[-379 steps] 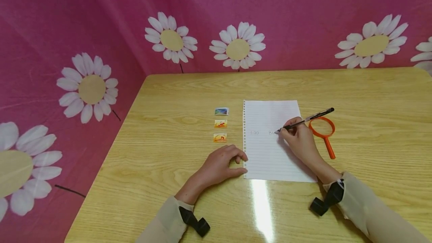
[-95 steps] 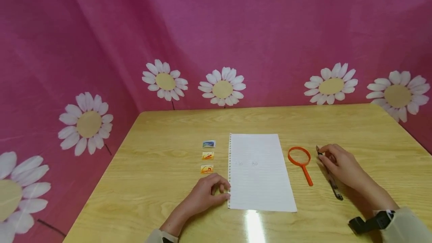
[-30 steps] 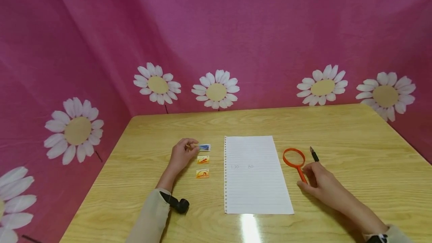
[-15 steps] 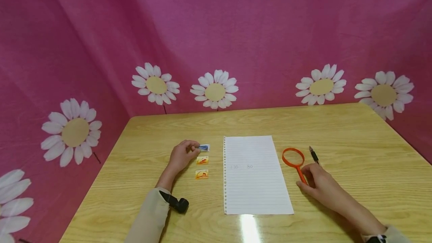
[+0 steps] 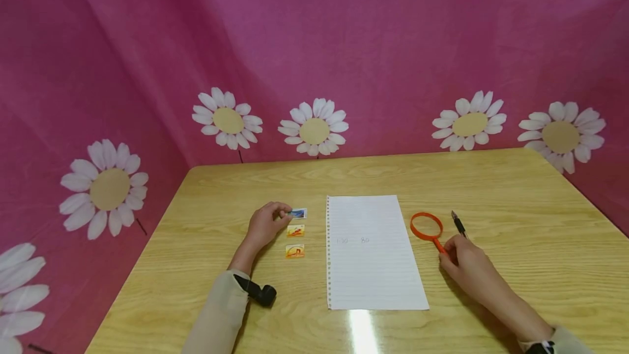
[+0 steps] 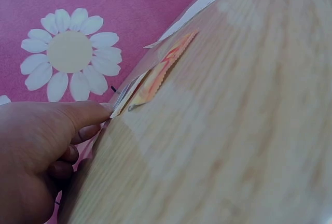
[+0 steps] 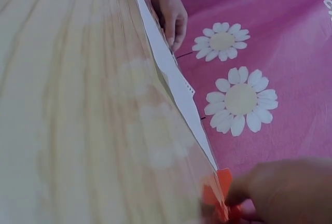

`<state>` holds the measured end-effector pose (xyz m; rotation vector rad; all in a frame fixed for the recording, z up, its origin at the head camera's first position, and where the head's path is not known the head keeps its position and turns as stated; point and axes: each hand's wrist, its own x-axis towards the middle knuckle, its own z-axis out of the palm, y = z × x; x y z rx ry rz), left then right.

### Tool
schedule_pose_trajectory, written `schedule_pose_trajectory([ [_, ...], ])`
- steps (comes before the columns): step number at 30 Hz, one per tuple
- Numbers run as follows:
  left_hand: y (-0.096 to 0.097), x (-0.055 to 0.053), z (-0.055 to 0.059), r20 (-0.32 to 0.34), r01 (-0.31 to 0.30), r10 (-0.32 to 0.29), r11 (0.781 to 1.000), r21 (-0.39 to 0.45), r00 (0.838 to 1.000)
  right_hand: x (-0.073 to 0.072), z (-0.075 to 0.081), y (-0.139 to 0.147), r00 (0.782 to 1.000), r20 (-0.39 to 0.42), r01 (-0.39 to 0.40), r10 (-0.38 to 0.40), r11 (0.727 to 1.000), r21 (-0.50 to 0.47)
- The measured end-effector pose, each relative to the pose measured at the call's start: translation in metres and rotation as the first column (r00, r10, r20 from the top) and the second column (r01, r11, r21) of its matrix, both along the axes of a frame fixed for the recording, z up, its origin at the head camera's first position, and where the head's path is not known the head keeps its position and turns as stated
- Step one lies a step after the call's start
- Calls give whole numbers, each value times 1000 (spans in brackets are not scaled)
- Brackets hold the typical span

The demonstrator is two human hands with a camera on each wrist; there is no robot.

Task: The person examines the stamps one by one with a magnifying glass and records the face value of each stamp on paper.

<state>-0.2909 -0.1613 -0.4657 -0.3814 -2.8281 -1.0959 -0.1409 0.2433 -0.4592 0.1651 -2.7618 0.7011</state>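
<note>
Magnifying glass (image 5: 433, 237): handle gripped by right hand (image 5: 469, 266), pen (image 5: 459, 224) alongside; across lined sheet (image 5: 375, 277), left hand (image 5: 264, 227) pinches edge of blue stamp (image 5: 299, 213).

On table (image 5: 245, 184): stamps (image 5: 296, 231) in column left of paper (image 5: 375, 269); magnifying glass (image 5: 435, 240) to right, pen (image 5: 459, 224) farther right.

Left hand (image 5: 265, 225) stretched forward in a pinch, fingers (image 6: 61, 170) curled, right hand (image 5: 470, 267) nearer, also gripping
</note>
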Motion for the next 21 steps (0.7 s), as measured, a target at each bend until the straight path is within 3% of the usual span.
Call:
schedule_pose_trajectory([
  [7, -1, -1, 0, -1, 4, -4, 1000, -1, 1000, -1, 5, 0, 998, 50, 36, -36, 999, -2],
  [14, -1, -2, -2, 0, 5, -5, 1000, 0, 1000, -2, 4, 0, 999, -48, 14, -11, 998, 61],
  [21, -2, -3, -2, -1, 7, -7, 1000, -1, 1000, -2, 3, 1, 989, -149, 18, -8, 998, 64],
])
